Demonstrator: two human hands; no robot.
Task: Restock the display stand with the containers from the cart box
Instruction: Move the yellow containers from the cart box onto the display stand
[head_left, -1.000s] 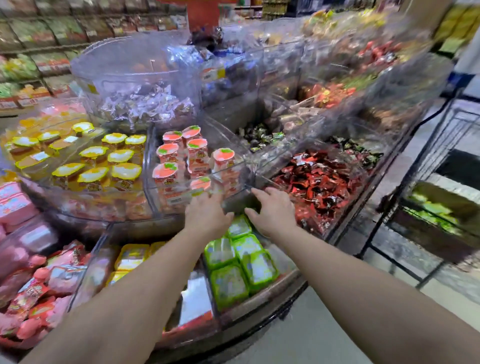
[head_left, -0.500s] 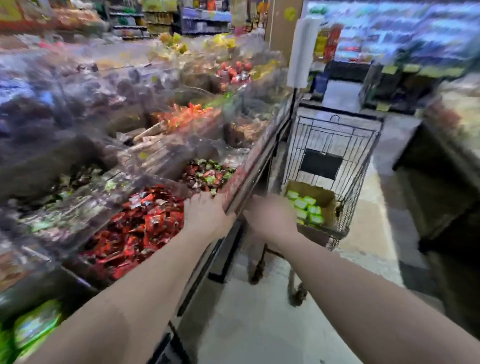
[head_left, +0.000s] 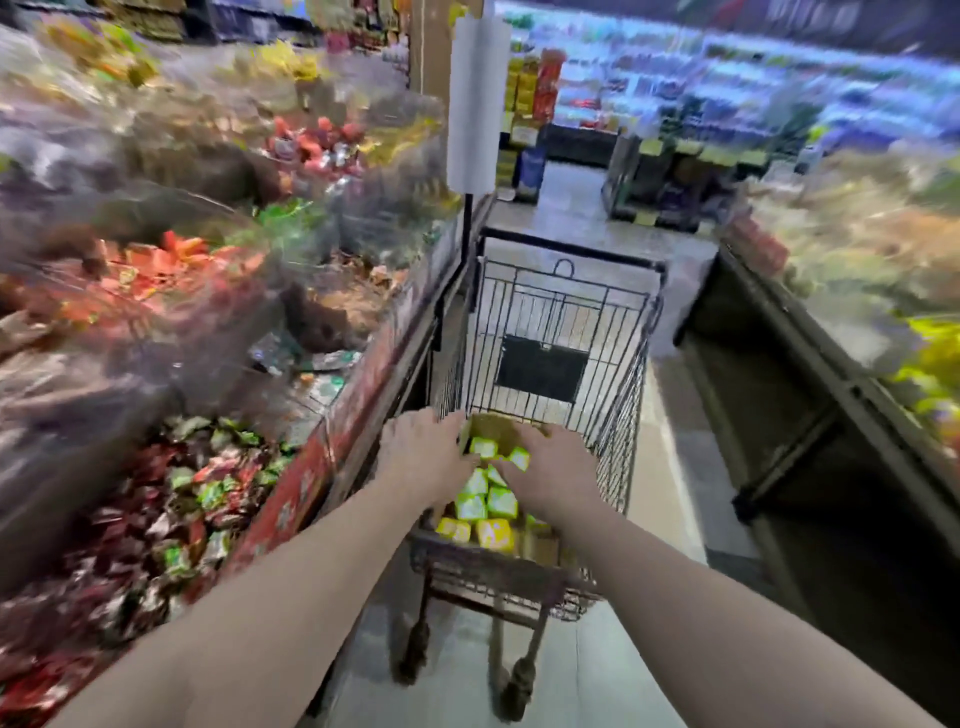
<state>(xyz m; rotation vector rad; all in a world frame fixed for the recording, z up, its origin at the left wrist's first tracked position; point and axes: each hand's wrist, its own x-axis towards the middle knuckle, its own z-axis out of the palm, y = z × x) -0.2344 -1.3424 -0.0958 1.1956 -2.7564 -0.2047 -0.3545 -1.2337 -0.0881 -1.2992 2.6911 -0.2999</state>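
Supermarket aisles blur in the background, with lit shelves at the far end and a white paper roll on a pole beside the display stand, whose clear bins hold wrapped sweets in red, green and orange. Just to the right of the stand sits a wire cart on the tiled floor, and in its basket lies an open cardboard box full of small containers with green and yellow lids. Both arms reach out over the box. The left hand hovers at the box's left edge, palm down, fingers bent toward the green lids; whether its grip has closed on anything I cannot tell. The right hand is over the containers on the right, fingertips at a green lid, and its grip is likewise too blurred and hidden to judge.
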